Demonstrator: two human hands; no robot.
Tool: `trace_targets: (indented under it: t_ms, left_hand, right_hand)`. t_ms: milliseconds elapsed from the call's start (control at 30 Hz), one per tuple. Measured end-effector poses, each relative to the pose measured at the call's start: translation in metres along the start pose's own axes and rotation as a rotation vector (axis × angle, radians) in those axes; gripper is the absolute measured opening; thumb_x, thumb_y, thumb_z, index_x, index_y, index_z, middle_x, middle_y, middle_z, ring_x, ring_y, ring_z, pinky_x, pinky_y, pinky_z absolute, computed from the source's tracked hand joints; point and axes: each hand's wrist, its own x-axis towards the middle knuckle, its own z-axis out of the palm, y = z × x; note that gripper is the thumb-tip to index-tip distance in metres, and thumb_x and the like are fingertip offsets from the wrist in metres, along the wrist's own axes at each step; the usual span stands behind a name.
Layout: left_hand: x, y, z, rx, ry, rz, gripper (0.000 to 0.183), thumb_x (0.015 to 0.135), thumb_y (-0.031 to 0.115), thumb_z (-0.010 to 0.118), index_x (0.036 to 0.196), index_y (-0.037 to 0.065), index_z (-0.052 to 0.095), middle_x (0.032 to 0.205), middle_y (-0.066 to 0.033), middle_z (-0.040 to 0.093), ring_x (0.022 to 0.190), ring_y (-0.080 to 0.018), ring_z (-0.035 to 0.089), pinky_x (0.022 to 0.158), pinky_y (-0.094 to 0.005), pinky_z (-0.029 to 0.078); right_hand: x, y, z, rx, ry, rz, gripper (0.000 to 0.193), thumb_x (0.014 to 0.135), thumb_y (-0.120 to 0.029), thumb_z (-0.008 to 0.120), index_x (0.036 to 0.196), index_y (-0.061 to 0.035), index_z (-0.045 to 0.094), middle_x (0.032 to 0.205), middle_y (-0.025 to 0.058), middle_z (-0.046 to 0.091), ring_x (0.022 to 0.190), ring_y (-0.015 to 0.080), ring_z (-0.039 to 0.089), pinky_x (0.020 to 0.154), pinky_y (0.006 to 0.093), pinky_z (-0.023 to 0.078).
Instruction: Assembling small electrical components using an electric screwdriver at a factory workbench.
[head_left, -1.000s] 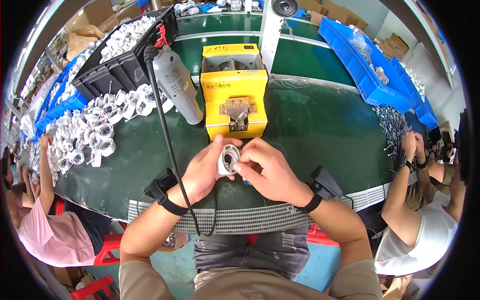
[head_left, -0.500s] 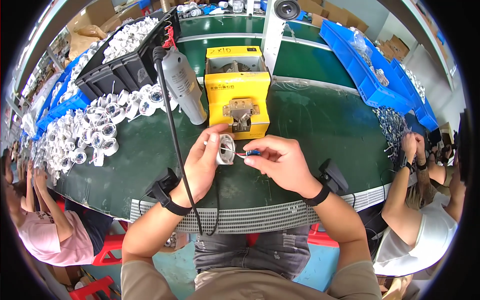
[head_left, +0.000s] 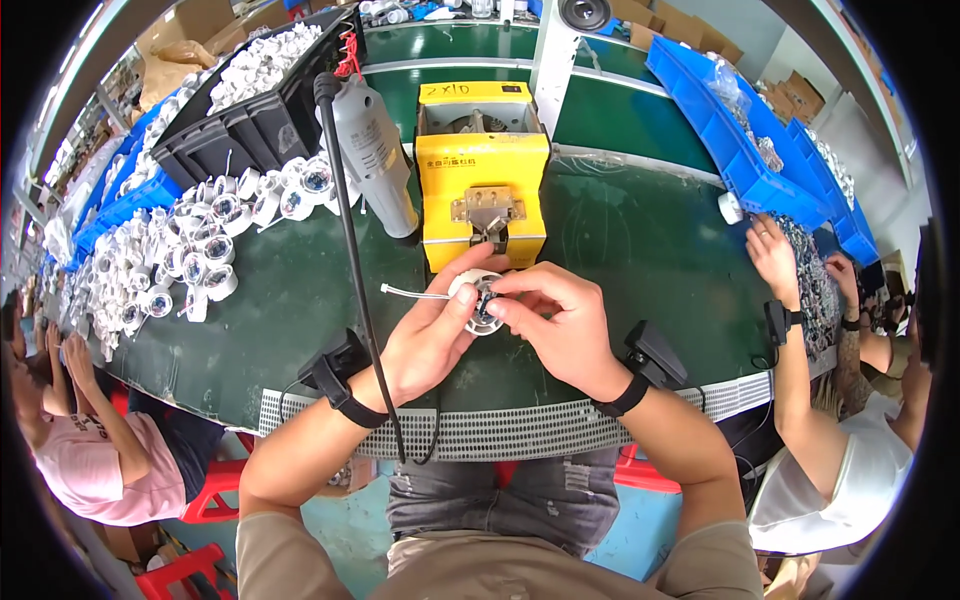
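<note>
My left hand (head_left: 425, 340) is closed around a small round white housing (head_left: 484, 328), its opening turned towards my right hand. From the housing's left side a thin white cable (head_left: 415, 293) sticks out, ending in a small white connector. My right hand (head_left: 565, 318) pinches a small dark circuit board (head_left: 486, 299) at the housing's opening. Fingers partly hide the board, so how deep it sits cannot be seen. Just beyond my hands stands a yellow machine (head_left: 484, 170) with a metal fixture (head_left: 489, 207) on its front.
A grey electric screwdriver (head_left: 375, 160) stands left of the machine, its black cord crossing by my left wrist. White housings (head_left: 195, 255) are heaped at left beside a black crate (head_left: 235, 140). Blue bins (head_left: 740, 150) stand at right, near a co-worker's hand (head_left: 775, 255) and a loose white part (head_left: 730, 208).
The circuit board has moved left from beside the housing to its opening. More cable now protrudes on the left. At right, a co-worker's hand has shifted and a white part has appeared.
</note>
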Motion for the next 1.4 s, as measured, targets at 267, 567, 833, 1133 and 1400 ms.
trace_targets:
  t_ms: [267, 567, 833, 1133, 1400]
  left_hand:
    - [-0.001, -0.003, -0.001, 0.025, -0.077, 0.027, 0.062, 0.101, 0.028, 0.043, 0.15, 0.014, 0.008, 0.146, -0.011, 0.032, 0.132, -0.0212, 0.036, 0.11, -0.036, 0.028]
    - [0.001, -0.004, -0.007, 0.309, -0.022, 0.121, 0.059, 0.1, 0.019, 0.046, 0.149, 0.011, 0.015, 0.144, -0.0118, 0.034, 0.13, -0.0213, 0.037, 0.108, -0.0373, 0.033]
    - [0.0, 0.004, -0.006, 0.271, 0.11, -0.018, 0.042, 0.095, 0.001, 0.047, 0.137, 0.003, 0.04, 0.115, -0.0084, 0.056, 0.101, -0.0158, 0.058, 0.083, -0.0319, 0.058]
    - [0.004, 0.001, -0.016, 0.38, 0.081, -0.062, 0.032, 0.098, 0.004, 0.04, 0.129, -0.005, 0.044, 0.12, -0.0139, 0.055, 0.104, -0.0219, 0.061, 0.088, -0.0347, 0.056]
    - [0.007, -0.009, -0.021, 0.338, 0.232, -0.123, 0.034, 0.096, 0.004, 0.042, 0.129, -0.002, 0.042, 0.115, -0.0131, 0.055, 0.1, -0.0227, 0.062, 0.08, -0.0341, 0.058]
  right_hand:
    - [0.002, -0.002, 0.001, -0.263, 0.151, -0.294, 0.019, 0.073, 0.0, 0.076, 0.089, -0.0012, 0.066, 0.095, 0.0079, 0.059, 0.082, 0.0142, 0.059, 0.074, 0.026, 0.05]
    - [0.003, 0.014, 0.001, 0.377, -0.071, 0.054, 0.027, 0.088, -0.001, 0.063, 0.113, 0.0016, 0.052, 0.104, 0.0076, 0.06, 0.096, 0.0137, 0.06, 0.083, 0.0275, 0.051]
    - [0.017, -0.003, 0.007, -0.117, 0.107, -0.143, 0.014, 0.085, -0.001, 0.066, 0.097, 0.0034, 0.061, 0.098, 0.0088, 0.061, 0.087, 0.0146, 0.062, 0.077, 0.0262, 0.051]
    - [0.091, -0.023, 0.069, -0.287, 0.099, -0.33, 0.06, 0.077, -0.011, 0.075, 0.127, 0.0013, 0.043, 0.115, 0.0189, 0.061, 0.1, 0.0254, 0.064, 0.085, 0.035, 0.05]
    - [0.105, -0.046, 0.068, 0.294, 0.338, -0.628, 0.052, 0.09, -0.016, 0.051, 0.135, 0.0018, 0.031, 0.076, 0.0082, 0.055, 0.061, 0.0168, 0.057, 0.058, 0.0295, 0.048]
